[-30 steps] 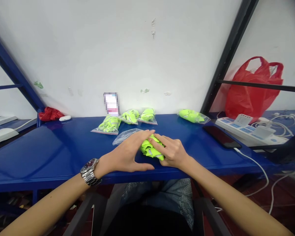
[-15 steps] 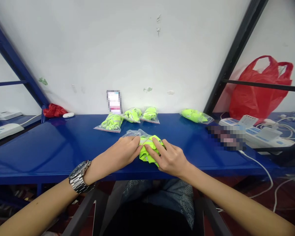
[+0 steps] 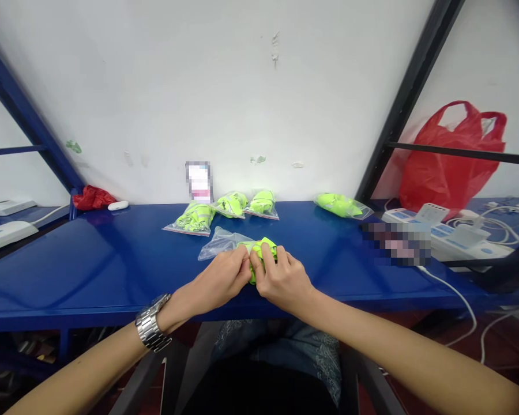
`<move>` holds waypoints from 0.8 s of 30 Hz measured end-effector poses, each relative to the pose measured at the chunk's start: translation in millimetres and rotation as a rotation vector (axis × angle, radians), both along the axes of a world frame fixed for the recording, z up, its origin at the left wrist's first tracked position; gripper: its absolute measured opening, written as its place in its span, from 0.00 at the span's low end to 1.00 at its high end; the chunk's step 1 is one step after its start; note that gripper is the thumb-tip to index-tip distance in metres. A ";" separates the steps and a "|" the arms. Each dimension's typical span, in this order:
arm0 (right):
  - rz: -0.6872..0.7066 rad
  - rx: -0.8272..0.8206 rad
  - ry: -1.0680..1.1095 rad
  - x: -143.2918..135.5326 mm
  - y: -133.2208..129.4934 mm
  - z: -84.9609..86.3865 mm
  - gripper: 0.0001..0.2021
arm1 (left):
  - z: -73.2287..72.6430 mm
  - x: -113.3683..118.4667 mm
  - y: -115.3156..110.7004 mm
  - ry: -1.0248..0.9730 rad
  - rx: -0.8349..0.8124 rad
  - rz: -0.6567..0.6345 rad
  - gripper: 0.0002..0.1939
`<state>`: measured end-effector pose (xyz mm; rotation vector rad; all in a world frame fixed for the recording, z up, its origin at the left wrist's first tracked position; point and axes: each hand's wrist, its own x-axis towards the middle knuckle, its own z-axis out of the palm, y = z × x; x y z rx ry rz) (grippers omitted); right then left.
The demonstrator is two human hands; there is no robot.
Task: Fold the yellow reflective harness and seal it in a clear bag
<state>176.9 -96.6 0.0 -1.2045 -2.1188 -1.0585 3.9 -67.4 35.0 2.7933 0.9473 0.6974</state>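
Observation:
A crumpled bundle of neon-yellow cloth with grey strips, like a reflective vest (image 3: 264, 248), is squeezed between my hands above the front of the blue table. My left hand (image 3: 229, 271), a metal watch (image 3: 152, 323) on its wrist, is closed on the edge of a clear plastic bag (image 3: 220, 242) at the bundle's left side. The bag's loose part stretches out to the left. Pressed round the cloth from the right, my right hand (image 3: 283, 274) has its fingers curled over it. The bag's mouth is hidden by my fingers.
Several bagged yellow bundles (image 3: 194, 218) lie along the back of the blue table (image 3: 90, 259); another bagged bundle (image 3: 339, 204) is further right. A blurred phone (image 3: 199, 181) leans on the wall. Power strips (image 3: 458, 239), white cables and a red bag (image 3: 450, 161) are at right.
Both hands have drawn closer together and slightly left, with less yellow cloth showing. More of the clear bag now spreads out to the left of my left hand.

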 end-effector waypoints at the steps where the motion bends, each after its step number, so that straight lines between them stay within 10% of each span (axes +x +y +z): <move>1: -0.011 -0.011 -0.017 1.1 1.3 -0.3 0.13 | 1.5 0.3 -1.1 0.031 0.032 0.004 0.12; 8: 0.073 -0.411 -0.065 16.0 -8.8 13.3 0.36 | 34.3 9.9 31.9 0.329 0.300 0.177 0.15; 12: 0.096 -0.538 0.075 18.6 -19.1 17.4 0.41 | 44.9 23.5 62.3 0.366 0.173 0.024 0.11; 24: 0.223 -0.453 0.034 12.4 -7.1 -6.1 0.26 | 67.1 47.6 71.6 0.626 -0.057 -0.121 0.15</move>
